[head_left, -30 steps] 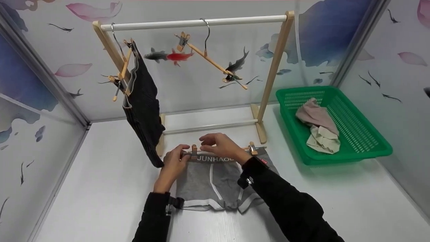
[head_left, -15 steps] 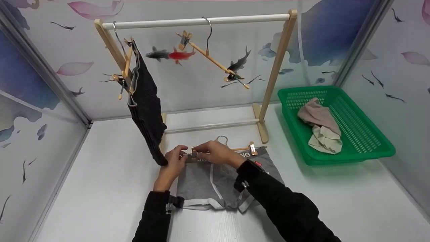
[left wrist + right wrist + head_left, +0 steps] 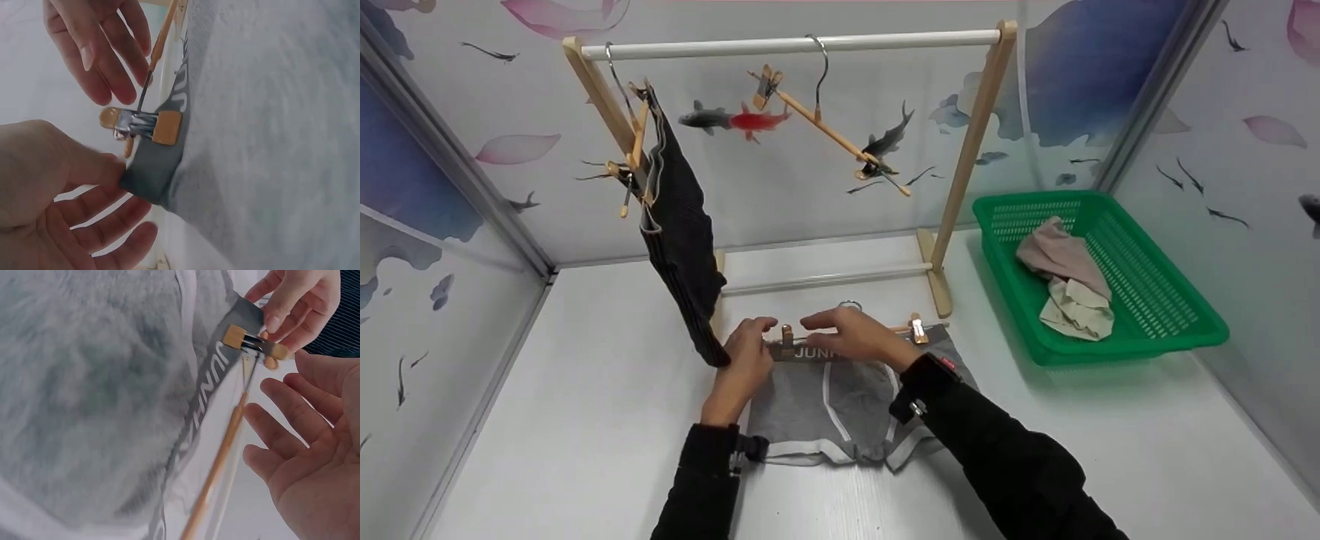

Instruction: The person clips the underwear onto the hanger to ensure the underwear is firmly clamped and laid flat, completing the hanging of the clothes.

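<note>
Grey boxer briefs with white trim lie on the table, a trouser hanger along their lettered waistband. One clip sits on the waistband near its left end, and another clip sits near the right end. At the left corner of the waistband, my left hand pinches the cloth between thumb and fingers, just beside the clip. My right hand hovers over the waistband to the right of that clip, fingers spread and holding nothing. It hides part of the lettering in the head view.
Behind the hands stands a wooden rack with a white rail. Dark ribbed trousers hang at its left, close to my left hand; a bare clip hanger hangs mid-rail. A green basket at right holds pink and cream cloth.
My right hand came to the left clip half a second ago and has since drawn back to the right, off it. My left hand has stayed at the waistband corner.
</note>
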`<action>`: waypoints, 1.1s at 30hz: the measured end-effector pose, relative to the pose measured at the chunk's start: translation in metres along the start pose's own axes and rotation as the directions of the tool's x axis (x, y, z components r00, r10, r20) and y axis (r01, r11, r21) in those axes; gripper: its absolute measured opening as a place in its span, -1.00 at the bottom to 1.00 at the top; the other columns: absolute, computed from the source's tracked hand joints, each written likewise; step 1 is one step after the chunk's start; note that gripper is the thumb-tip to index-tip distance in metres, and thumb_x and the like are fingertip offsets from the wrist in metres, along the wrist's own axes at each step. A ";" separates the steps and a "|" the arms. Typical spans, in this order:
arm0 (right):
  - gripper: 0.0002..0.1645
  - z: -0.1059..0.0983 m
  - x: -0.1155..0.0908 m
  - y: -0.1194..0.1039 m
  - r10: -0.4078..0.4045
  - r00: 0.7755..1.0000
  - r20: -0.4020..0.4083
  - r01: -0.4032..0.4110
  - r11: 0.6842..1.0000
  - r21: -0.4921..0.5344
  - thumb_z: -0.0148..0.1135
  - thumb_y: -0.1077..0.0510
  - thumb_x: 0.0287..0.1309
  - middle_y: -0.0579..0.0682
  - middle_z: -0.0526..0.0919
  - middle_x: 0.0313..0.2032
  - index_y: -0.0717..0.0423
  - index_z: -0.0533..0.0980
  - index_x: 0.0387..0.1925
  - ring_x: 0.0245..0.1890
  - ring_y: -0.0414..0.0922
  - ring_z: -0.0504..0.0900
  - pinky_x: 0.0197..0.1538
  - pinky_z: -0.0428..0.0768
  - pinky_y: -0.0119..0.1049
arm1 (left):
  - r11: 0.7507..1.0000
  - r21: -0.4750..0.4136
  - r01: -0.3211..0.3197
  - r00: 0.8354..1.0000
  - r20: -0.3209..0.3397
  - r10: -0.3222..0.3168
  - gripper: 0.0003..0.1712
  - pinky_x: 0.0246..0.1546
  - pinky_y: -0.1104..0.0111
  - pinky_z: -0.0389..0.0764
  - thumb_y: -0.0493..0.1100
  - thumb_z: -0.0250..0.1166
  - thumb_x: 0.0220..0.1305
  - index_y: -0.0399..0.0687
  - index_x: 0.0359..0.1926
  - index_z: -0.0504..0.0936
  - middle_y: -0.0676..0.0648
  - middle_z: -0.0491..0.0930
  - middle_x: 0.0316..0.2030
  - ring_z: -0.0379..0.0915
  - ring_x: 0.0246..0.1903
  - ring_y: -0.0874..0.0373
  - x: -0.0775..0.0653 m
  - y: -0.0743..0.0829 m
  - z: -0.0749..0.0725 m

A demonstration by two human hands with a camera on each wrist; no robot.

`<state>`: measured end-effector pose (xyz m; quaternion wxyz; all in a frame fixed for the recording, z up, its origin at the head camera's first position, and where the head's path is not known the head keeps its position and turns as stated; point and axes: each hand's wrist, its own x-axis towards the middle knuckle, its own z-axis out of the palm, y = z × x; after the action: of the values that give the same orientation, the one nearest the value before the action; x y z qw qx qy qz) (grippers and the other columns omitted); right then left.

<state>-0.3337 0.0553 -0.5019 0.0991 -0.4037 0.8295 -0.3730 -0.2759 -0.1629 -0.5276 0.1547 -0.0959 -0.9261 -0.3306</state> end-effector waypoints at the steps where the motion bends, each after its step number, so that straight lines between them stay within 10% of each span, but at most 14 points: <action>1: -0.52 -0.005 -0.003 0.000 0.018 1.000 -0.011 -0.018 1.000 0.009 0.16 0.14 0.47 0.22 0.60 0.20 0.37 0.50 0.26 0.25 0.07 0.55 0.28 0.48 -0.07 | 1.000 0.021 -0.016 1.000 -0.022 0.016 -0.62 -0.02 -0.02 0.55 -0.54 0.16 0.23 -0.31 0.05 0.63 -0.26 0.61 -0.08 0.56 -0.06 -0.21 0.000 0.005 0.000; 7: -0.50 -0.035 -0.028 0.006 0.137 0.982 -0.127 -0.121 0.985 0.125 0.12 0.11 0.51 0.19 0.57 0.25 0.30 0.46 0.32 0.29 0.06 0.52 0.30 0.46 -0.04 | 0.977 0.072 -0.199 0.974 -0.094 0.205 -0.65 -0.11 -0.08 0.53 -0.47 0.22 0.24 -0.21 0.03 0.66 -0.20 0.58 -0.05 0.51 -0.03 -0.23 0.004 0.045 0.010; 14: -0.50 -0.065 -0.075 0.018 0.298 0.909 -0.291 -0.245 0.948 0.205 0.14 0.13 0.49 0.31 0.57 0.20 0.40 0.46 0.28 0.20 0.19 0.57 0.23 0.50 0.06 | 0.925 0.081 -0.372 0.927 0.089 0.365 -0.68 0.01 0.09 0.55 -0.34 0.25 0.36 -0.23 0.12 0.61 -0.19 0.57 -0.01 0.52 -0.01 -0.13 0.022 0.095 0.022; 21: -0.44 -0.071 -0.121 0.042 0.496 0.799 -0.339 -0.451 0.868 0.206 0.18 0.14 0.45 0.40 0.54 0.19 0.46 0.41 0.30 0.17 0.31 0.55 0.14 0.55 0.12 | 0.931 0.126 -0.342 0.885 0.376 0.274 -0.61 0.13 0.15 0.51 -0.24 0.22 0.41 -0.23 0.21 0.58 -0.20 0.57 0.08 0.51 0.08 -0.11 0.047 0.128 0.044; 27: -0.41 -0.068 -0.137 0.061 0.592 0.750 -0.295 -0.562 0.806 0.188 0.22 0.06 0.41 0.43 0.56 0.12 0.47 0.44 0.22 0.10 0.28 0.57 0.07 0.57 0.10 | 0.928 0.176 -0.328 0.863 0.456 0.218 -0.68 -0.02 0.16 0.59 -0.19 0.23 0.36 -0.23 0.07 0.65 -0.20 0.61 -0.03 0.56 -0.05 -0.11 0.067 0.145 0.074; 33: -0.43 -0.068 -0.145 0.068 0.593 0.755 -0.281 -0.577 0.804 0.145 0.27 -0.01 0.31 0.36 0.65 -0.06 0.48 0.55 0.03 -0.10 0.18 0.65 -0.07 0.61 0.02 | 0.932 0.221 -0.286 0.852 0.503 0.142 -0.76 -0.15 0.14 0.62 -0.14 0.31 0.28 -0.20 -0.12 0.69 -0.18 0.61 -0.10 0.57 -0.12 -0.10 0.073 0.155 0.102</action>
<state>-0.3109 0.2263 -0.5213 0.0879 -0.0575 0.9092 -0.4028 -0.3232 0.0262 -0.4869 -0.0308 -0.2547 -0.9565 -0.1387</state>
